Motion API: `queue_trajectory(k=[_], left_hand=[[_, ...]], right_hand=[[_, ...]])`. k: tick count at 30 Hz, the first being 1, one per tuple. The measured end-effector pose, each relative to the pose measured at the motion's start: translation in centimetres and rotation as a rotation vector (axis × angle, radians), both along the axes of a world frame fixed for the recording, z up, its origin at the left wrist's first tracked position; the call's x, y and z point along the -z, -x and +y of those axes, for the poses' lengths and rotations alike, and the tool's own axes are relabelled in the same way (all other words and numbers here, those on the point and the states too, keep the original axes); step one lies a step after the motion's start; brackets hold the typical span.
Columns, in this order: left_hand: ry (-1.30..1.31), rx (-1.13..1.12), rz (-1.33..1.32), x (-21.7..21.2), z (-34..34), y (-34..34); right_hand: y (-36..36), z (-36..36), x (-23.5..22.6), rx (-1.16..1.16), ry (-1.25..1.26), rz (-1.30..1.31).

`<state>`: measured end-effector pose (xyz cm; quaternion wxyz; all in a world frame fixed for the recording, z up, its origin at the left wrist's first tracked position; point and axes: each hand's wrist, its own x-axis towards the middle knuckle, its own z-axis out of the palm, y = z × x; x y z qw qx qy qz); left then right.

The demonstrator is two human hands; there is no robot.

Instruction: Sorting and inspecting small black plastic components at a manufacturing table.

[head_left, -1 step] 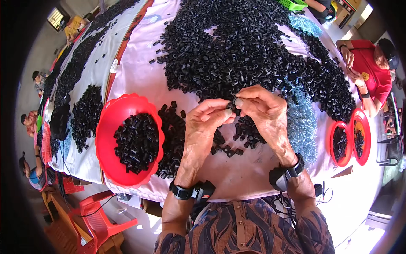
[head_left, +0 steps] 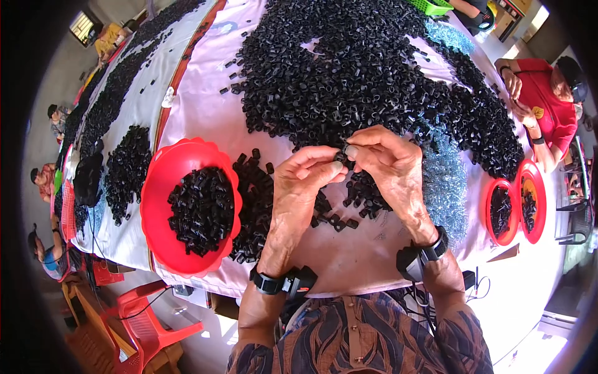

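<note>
Between my two hands is one small black plastic piece [head_left: 342, 157], mostly covered by the fingertips. My left hand [head_left: 306, 177] pinches it from the left with thumb and fingers. From the right, my right hand [head_left: 392, 163] grips it with thumb and forefinger. Just beyond the hands spreads a large heap of similar short black pieces [head_left: 336, 75], ring-like or tube-like. More black pieces [head_left: 252, 206] lie by my left wrist, and several loose ones sit below the fingers. To the left stands a red scalloped bowl [head_left: 159, 215] partly filled with black pieces.
Small clear bluish pieces [head_left: 445, 187] form a pile right of my right forearm. Two red bowls [head_left: 506, 237] stand at the right, near a person in red [head_left: 542, 93]. A green basket [head_left: 433, 7] is at the far edge; a red chair [head_left: 152, 324] stands lower left.
</note>
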<state>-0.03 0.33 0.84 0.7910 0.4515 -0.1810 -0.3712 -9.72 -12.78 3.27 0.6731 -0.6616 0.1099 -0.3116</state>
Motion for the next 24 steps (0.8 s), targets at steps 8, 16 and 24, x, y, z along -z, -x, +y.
queue_trajectory(k=[8,16,24], left_hand=[[-0.052,0.001,-0.025,-0.15,0.11,0.11],[-0.019,-0.001,-0.019,0.02,-0.05,0.23],[-0.092,-0.055,-0.144,-0.19,0.04,0.53]], right_hand=[[-0.08,0.17,0.10,0.007,0.072,0.025],[-0.19,0.26,0.22,0.046,0.202,0.000],[-0.22,0.00,0.73,-0.009,0.162,0.020]])
